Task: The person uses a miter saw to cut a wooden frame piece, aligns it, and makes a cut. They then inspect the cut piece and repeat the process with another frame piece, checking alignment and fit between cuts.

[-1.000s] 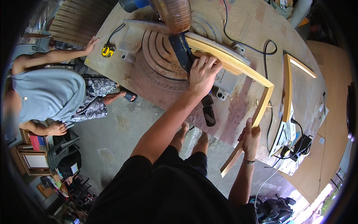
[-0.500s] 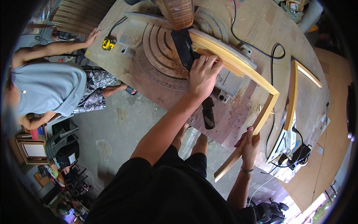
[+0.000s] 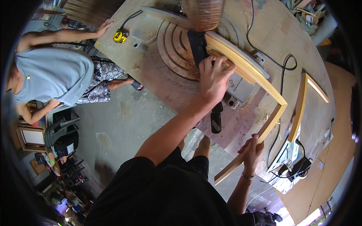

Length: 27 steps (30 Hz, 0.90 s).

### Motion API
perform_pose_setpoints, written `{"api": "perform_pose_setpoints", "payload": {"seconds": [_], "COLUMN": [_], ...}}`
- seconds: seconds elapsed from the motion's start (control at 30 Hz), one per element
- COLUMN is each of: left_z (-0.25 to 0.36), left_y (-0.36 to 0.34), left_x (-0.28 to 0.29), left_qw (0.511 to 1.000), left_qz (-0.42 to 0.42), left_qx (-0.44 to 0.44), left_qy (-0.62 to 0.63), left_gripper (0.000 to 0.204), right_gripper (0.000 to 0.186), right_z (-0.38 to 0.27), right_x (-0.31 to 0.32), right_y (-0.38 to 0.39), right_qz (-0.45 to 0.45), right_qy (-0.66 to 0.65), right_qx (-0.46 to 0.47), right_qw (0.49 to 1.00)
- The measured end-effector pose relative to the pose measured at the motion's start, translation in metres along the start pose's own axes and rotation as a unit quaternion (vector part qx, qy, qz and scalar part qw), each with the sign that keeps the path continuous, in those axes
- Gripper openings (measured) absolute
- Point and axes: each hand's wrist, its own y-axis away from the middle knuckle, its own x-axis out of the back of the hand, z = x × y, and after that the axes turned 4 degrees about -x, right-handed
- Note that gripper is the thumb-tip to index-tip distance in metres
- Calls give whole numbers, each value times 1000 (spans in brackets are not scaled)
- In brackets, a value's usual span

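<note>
An L-shaped wooden frame piece (image 3: 273,118) lies with its long upper leg along the metal fence of a mitre saw (image 3: 169,56); its other leg slopes down toward me. My right hand (image 3: 253,150) is closed round that lower leg. With bent fingers, my left hand (image 3: 217,79) grips a shorter wooden strip (image 3: 245,75) lying against the frame's upper leg; its fingertips are partly hidden. Just left of these fingers is the saw's black plate (image 3: 198,49). A brownish ribbed guard (image 3: 203,15) hangs above it, and a black handle (image 3: 215,122) juts toward me below.
Another L-shaped frame piece (image 3: 300,107) lies at the right of the worktable (image 3: 158,101). Black cable (image 3: 282,79) runs between, near a power strip (image 3: 294,132). A yellow tape measure (image 3: 120,36) sits far left, near another person's hand (image 3: 104,28). Sawdust covers the saw base.
The view has shifted, so table and saw sit further right in it. My left fingers look slightly more raised and spread on the wood. My right hand keeps its hold.
</note>
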Motion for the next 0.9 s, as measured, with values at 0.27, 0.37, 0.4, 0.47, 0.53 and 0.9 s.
{"api": "perform_pose_setpoints", "payload": {"seconds": [0.27,0.37,0.4,0.47,0.53,0.9], "left_z": [2,-2,-3,-4,-2,-2], "left_y": [2,1,1,1,1,-3], "left_x": [-6,-6,-6,-6,-8,-5], "left_qw": [991,988,988,989,988,999], "left_qz": [73,72,69,67,72,26], "left_qx": [111,114,116,116,114,-23], "left_qy": [34,78,74,69,69,6], "left_gripper": [29,29,29,29,28,30], "right_gripper": [39,38,38,38,37,39], "right_z": [-3,-4,-5,-9,-11,-6], "right_x": [-4,-5,-6,-9,-9,-12], "right_y": [-2,-2,-1,1,1,-2], "right_qz": [7,18,18,19,25,57], "right_qy": [14,22,22,23,42,75], "right_qx": [-13,-18,-14,-6,-13,-21], "right_qw": [1000,999,999,1000,999,995]}}
